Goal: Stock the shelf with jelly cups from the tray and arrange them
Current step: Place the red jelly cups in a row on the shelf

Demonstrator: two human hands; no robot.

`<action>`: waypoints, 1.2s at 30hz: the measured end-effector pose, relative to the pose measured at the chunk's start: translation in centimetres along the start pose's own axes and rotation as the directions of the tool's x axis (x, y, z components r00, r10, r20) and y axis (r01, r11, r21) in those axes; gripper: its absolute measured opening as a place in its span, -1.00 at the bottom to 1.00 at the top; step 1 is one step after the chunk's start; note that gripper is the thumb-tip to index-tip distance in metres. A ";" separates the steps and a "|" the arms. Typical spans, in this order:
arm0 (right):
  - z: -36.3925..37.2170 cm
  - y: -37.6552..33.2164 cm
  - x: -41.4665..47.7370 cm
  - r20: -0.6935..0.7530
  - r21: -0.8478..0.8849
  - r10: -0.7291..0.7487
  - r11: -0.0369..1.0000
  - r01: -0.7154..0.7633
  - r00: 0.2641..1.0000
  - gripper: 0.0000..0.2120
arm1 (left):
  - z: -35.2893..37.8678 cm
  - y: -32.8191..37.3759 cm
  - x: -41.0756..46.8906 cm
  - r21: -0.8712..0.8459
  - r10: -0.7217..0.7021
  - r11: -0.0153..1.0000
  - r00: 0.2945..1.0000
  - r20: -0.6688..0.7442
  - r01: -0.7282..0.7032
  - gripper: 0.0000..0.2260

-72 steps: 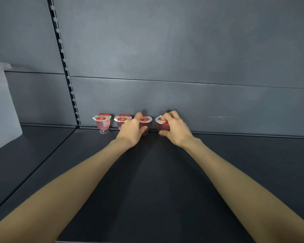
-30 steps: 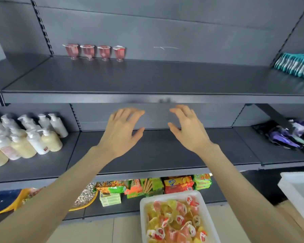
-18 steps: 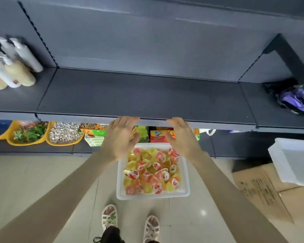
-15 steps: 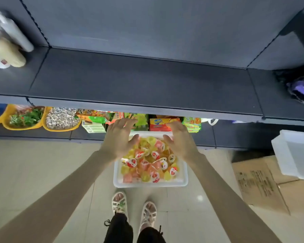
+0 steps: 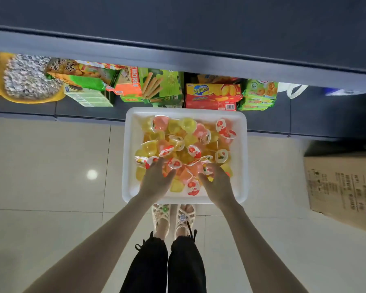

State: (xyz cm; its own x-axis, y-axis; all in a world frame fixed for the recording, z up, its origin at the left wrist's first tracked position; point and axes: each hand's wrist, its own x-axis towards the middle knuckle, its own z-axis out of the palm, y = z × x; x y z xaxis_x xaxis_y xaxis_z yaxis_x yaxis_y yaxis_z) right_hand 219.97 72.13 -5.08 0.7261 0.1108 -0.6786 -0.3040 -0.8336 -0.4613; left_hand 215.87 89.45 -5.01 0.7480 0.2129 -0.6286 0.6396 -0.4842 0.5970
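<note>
A white tray point(image 5: 129, 144) stands on the floor in front of my feet, heaped with several yellow, orange and pink jelly cups point(image 5: 184, 144). My left hand point(image 5: 156, 180) reaches down into the near left of the pile, fingers spread among the cups. At the near right of the pile my right hand point(image 5: 217, 182) has its fingertips curled around a cup with a red-and-white lid point(image 5: 205, 168). Whether either hand has a firm hold is unclear. The shelf with the placed cups is out of view.
A dark shelf edge point(image 5: 178, 60) runs across the top. Below it the bottom shelf holds snack boxes point(image 5: 211, 96), biscuit packs point(image 5: 152, 85) and a yellow bowl of wrapped sweets point(image 5: 28, 79). A cardboard box point(image 5: 342, 187) stands at the right on the tiled floor.
My view has dropped from the upper shelf, where both hands set cups in a row, down to the floor tray. Both hands have gone down into the pile of cups.
</note>
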 end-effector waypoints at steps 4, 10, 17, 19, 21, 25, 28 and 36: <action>3.1 2.2 3.0 -0.039 0.118 0.018 0.993 -0.013 0.999 -0.51 | 4.1 -2.6 2.6 -0.107 -0.091 0.990 0.995 -0.027 0.088 -0.61; 6.4 4.3 5.7 -0.088 0.288 0.066 0.957 -0.038 0.994 -0.31 | 8.5 -5.2 3.8 -0.330 -0.134 0.941 0.977 -0.167 0.072 -0.55; 7.6 5.3 7.6 -0.139 0.358 0.050 0.934 0.003 0.989 -0.55 | 9.5 -5.3 6.0 -0.422 -0.187 0.904 0.951 -0.245 0.069 -0.57; 7.4 5.3 7.5 -0.146 0.376 0.035 0.926 0.023 0.989 -0.64 | 9.4 -5.6 6.3 -0.425 -0.199 0.902 0.946 -0.255 0.075 -0.60; 7.1 5.1 7.2 -0.141 0.412 0.034 0.911 0.027 0.989 -0.79 | 9.3 -5.5 6.1 -0.440 -0.203 0.895 0.943 -0.264 0.070 -0.66; 5.6 4.3 5.5 -0.111 0.505 0.061 0.863 0.003 0.992 -0.77 | 8.9 -4.4 4.5 -0.518 -0.212 0.854 0.938 -0.276 0.041 -0.57; 3.4 2.6 3.4 -0.089 0.610 0.063 0.792 0.005 0.994 -0.82 | 8.0 -2.6 2.4 -0.588 -0.211 0.808 0.932 -0.295 -0.003 -0.56; -5.2 -4.6 -5.0 -0.026 0.796 -0.050 0.603 0.052 0.998 -0.54 | 1.1 7.1 -5.7 -0.823 -0.205 0.560 0.946 -0.250 -0.096 -0.58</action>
State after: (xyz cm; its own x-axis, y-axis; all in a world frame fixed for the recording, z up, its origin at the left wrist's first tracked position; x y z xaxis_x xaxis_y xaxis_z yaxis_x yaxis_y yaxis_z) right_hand 220.99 72.59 3.40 0.7566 0.1383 -0.6391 -0.6369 -0.0656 -0.7681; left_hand 215.95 83.86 2.29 0.6210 0.5130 -0.5926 0.4324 0.4063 0.8049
